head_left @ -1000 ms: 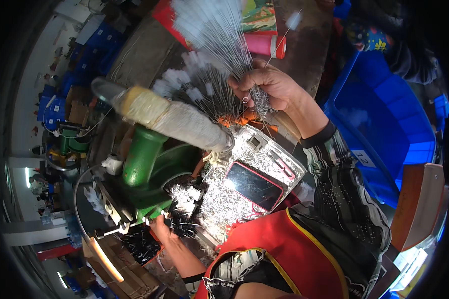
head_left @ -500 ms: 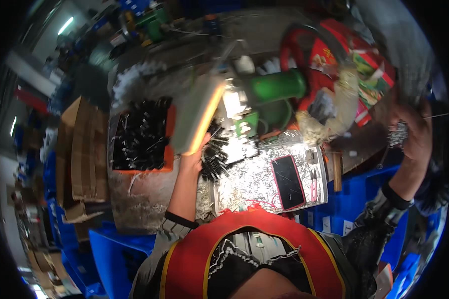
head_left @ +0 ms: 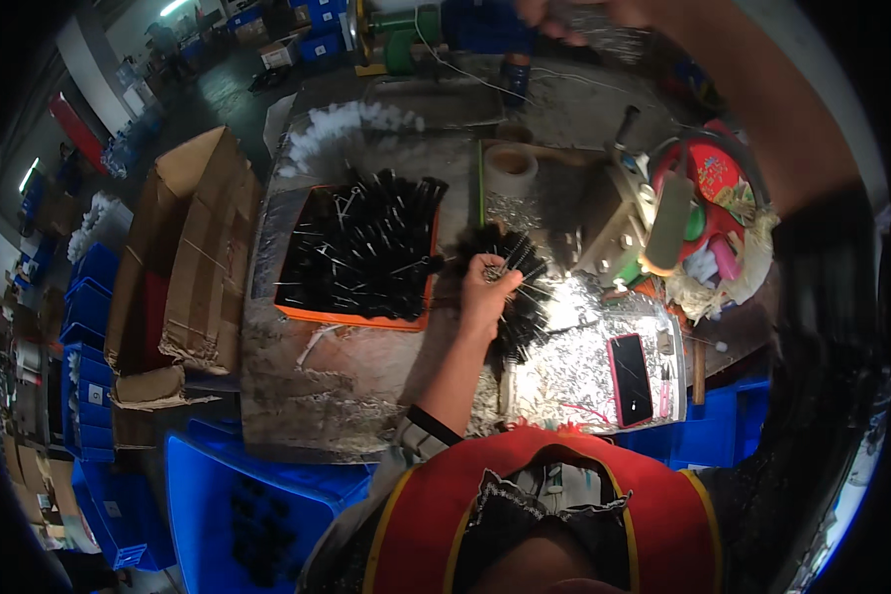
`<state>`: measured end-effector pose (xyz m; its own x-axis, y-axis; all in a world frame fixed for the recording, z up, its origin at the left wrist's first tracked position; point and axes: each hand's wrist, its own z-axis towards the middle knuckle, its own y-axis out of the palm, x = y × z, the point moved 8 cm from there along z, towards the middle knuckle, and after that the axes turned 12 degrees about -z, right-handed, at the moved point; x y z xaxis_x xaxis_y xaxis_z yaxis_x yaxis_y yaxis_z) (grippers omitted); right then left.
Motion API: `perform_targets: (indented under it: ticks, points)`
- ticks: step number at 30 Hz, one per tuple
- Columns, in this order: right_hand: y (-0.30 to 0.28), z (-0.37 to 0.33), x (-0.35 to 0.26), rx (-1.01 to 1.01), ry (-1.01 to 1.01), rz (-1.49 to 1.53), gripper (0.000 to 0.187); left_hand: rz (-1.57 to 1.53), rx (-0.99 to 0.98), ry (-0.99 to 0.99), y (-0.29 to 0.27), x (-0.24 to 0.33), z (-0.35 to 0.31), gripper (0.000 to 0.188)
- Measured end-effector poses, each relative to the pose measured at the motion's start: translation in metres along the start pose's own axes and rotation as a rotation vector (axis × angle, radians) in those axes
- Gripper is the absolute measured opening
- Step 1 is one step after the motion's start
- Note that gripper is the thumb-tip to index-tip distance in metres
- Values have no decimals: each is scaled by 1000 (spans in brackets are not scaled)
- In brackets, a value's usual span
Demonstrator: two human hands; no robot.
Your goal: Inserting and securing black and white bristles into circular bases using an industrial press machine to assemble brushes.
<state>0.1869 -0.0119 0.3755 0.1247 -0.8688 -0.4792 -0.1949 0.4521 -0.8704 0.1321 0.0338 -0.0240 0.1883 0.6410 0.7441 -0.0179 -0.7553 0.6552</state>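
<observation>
While the shallow orange tray (head_left: 351, 320) left of centre appears well filled with black-bristled wire brushes (head_left: 366, 238), both held bundles lie outside it.
Left hand (head_left: 490, 297): grip clenched around a black-bristled bundle (head_left: 521, 332), frame centre. Right hand (head_left: 624, 12): grip grasping blurred silvery wires (head_left: 604, 42), top edge; their far ends cannot be determined.

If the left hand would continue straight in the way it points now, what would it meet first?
Past the black-bristled wire brushes it holds, the left hand would probably meet the pale ring-shaped roll, though depth is unclear.
</observation>
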Motion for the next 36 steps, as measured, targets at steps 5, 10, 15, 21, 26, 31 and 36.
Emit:
perform_targets:
  ticks: [5,10,15,21,26,31,36]
  points:
    - [63,155,-12,-22,-89,-968,29,-108,-58,16,-9,-11,7,28]
    - [128,216,3,-9,-65,-561,4,-138,-43,-28,-16,-8,8,27]
    - [163,262,102,278,242,-208,10,-198,-62,-57,-5,-9,10,28]
    - [223,258,190,379,434,-183,34,-133,-77,-54,-2,-10,14,22]
    - [276,262,227,294,575,67,34,-102,-39,-71,-9,-11,12,27]
    - [282,277,231,164,459,-334,51,-187,-77,-92,-6,-26,19,33]
    - [278,249,204,101,507,-161,58,-148,-68,-87,-7,-22,19,32]
